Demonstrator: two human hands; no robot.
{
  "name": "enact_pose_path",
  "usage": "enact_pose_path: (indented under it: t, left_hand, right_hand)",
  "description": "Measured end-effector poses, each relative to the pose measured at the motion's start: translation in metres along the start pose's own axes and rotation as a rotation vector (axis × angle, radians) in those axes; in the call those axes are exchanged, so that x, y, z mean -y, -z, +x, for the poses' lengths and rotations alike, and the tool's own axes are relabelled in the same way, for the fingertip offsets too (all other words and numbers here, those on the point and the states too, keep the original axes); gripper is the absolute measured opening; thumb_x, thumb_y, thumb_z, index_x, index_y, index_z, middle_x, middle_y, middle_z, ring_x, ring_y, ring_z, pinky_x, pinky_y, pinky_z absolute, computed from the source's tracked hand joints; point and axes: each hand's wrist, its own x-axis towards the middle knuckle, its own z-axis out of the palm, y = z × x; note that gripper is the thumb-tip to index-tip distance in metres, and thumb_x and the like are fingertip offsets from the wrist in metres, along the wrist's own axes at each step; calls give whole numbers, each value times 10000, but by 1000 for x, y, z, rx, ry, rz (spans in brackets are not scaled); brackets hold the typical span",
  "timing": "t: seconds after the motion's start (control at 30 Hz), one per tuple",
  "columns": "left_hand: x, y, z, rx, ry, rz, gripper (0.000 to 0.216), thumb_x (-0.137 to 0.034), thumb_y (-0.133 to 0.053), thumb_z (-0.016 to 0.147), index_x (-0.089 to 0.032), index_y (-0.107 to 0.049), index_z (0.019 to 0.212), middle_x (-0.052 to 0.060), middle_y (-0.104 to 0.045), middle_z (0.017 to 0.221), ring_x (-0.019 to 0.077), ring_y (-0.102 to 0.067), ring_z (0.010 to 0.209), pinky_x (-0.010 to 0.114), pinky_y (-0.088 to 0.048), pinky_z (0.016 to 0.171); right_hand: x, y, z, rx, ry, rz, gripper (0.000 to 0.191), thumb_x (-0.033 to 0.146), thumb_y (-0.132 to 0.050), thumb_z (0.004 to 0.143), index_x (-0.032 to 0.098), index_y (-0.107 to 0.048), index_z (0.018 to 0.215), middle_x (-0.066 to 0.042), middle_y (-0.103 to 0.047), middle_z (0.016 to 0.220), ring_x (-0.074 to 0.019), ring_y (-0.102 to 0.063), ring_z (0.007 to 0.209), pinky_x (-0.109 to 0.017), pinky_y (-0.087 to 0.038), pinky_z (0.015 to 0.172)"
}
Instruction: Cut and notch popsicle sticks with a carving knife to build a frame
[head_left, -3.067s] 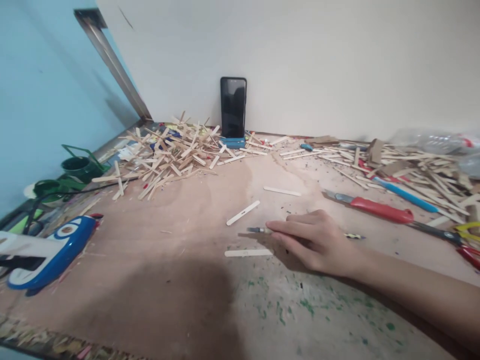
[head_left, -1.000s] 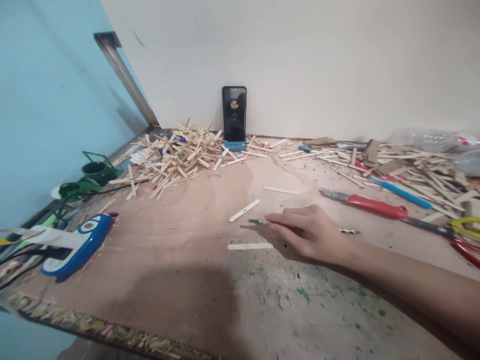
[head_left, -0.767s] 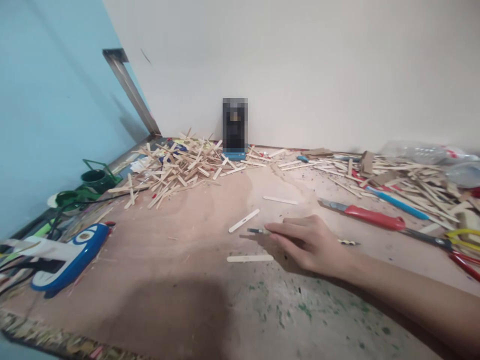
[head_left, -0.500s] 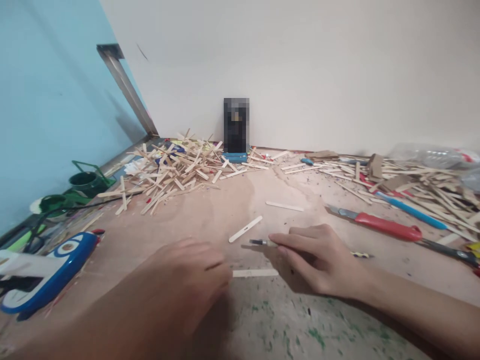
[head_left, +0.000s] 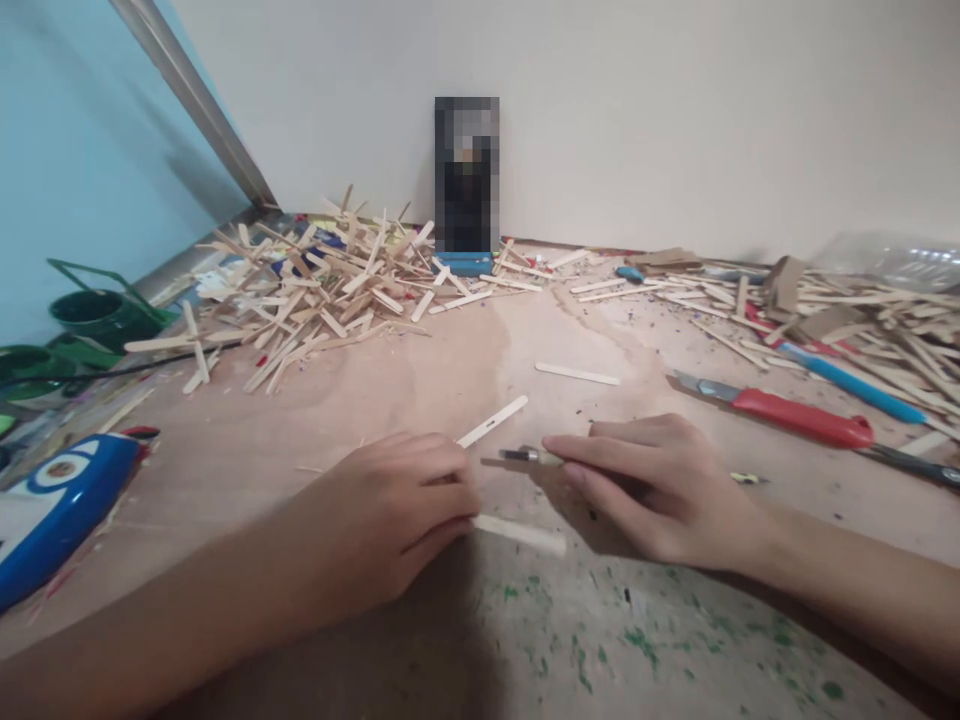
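**Wood-littered table, two hands at work**

Plywood table [head_left: 360,400] is carrying a heap of sticks [head_left: 330,290] by the wall, where a phone [head_left: 466,175] is standing upright. The right hand [head_left: 660,485] is lying low, its fingers curled shut around a slim craft knife [head_left: 525,456] with the blade pointing left. The left hand [head_left: 397,510] is pinching one end of a flat stick [head_left: 525,536] lying just nearer than the knife, its fingers bent closed. A red-handled cutter [head_left: 795,417] is resting farther right.

The phone [head_left: 466,175] stands on the table [head_left: 225,470] against the wall. Left of the phone lies the heap of sticks [head_left: 322,290]. Right of it lies a looser scatter of sticks [head_left: 847,310], with the utility cutter [head_left: 787,418] nearer me. Well before the phone, my left hand [head_left: 390,510] grips the flat stick [head_left: 525,536] and my right hand [head_left: 660,490] the craft knife [head_left: 525,456].
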Motion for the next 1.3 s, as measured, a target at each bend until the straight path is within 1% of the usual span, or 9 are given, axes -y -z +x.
enact_pose_path:
  t: [0.23,0.37,0.63,0.77,0.83,0.9,1.0,1.13,1.3]
  left_hand:
    - [1,-2,1,-38,-63,45,365,-145,-488,1206,-211,-776,991,34,-814,1065,223,-726,929,367,-520,840]
    - [2,-1,2,-48,-91,83,411,-146,-462,1228,-201,-795,993,32,-824,1060,206,-737,906,352,-528,831]
    - [6,-7,-6,-109,-129,109,350,-93,-478,1179,-230,-774,1055,35,-789,1052,221,-684,916,381,-493,844]
    - [-1,-4,-8,-19,-101,109,250,-288,-553,1217,-228,-769,1106,63,-813,1125,268,-729,971,451,-516,908]
    - [-5,-3,-8,18,-80,120,281,-409,-583,1228,-212,-766,1148,98,-820,1202,307,-751,1048,495,-531,958]
    - [-8,-3,-7,10,-81,123,335,-489,-607,1228,-196,-765,1192,119,-819,1260,329,-762,1124,513,-539,1009]
    - [-11,-5,-6,-44,-103,132,390,-531,-604,1237,-175,-763,1243,113,-828,1267,314,-766,1189,478,-533,1075]
    - [-10,-6,-6,-86,-107,173,519,-626,-574,1231,-145,-749,1318,131,-819,1323,329,-758,1232,485,-532,1075]
    - [-6,-15,-11,-64,-71,148,577,-661,-566,1223,-143,-692,1444,167,-757,1495,366,-692,1407,530,-479,1198]
  right_hand:
    - [0,0,0,19,-10,-13,246,180,-583,1222,134,-813,1298,14,-697,741,-103,-627,581,-256,-425,553]
    - [0,-1,0,0,-20,-10,241,177,-588,1220,129,-815,1283,15,-707,741,-95,-624,575,-247,-426,550]
    - [-1,0,1,7,-23,-12,236,180,-598,1214,140,-811,1309,12,-727,762,-89,-638,584,-232,-442,552]
    - [-1,-2,0,5,-29,-13,238,183,-601,1211,142,-815,1306,11,-725,757,-94,-628,580,-240,-435,543]
    - [0,0,0,7,-34,-2,229,184,-609,1208,158,-815,1305,17,-719,751,-95,-616,569,-245,-423,532]
    - [3,4,1,23,-29,15,216,175,-617,1207,167,-810,1303,23,-712,747,-93,-608,562,-246,-418,527]
    - [14,16,4,102,-31,72,227,144,-618,1210,177,-792,1352,13,-751,802,-93,-680,617,-228,-481,568]
    - [31,26,10,245,-94,223,287,156,-576,1240,231,-779,1429,-11,-828,908,-137,-818,790,-230,-607,674]
    - [40,22,6,330,-131,213,311,228,-550,1251,214,-825,1395,-86,-872,1029,-186,-816,783,-289,-615,640]
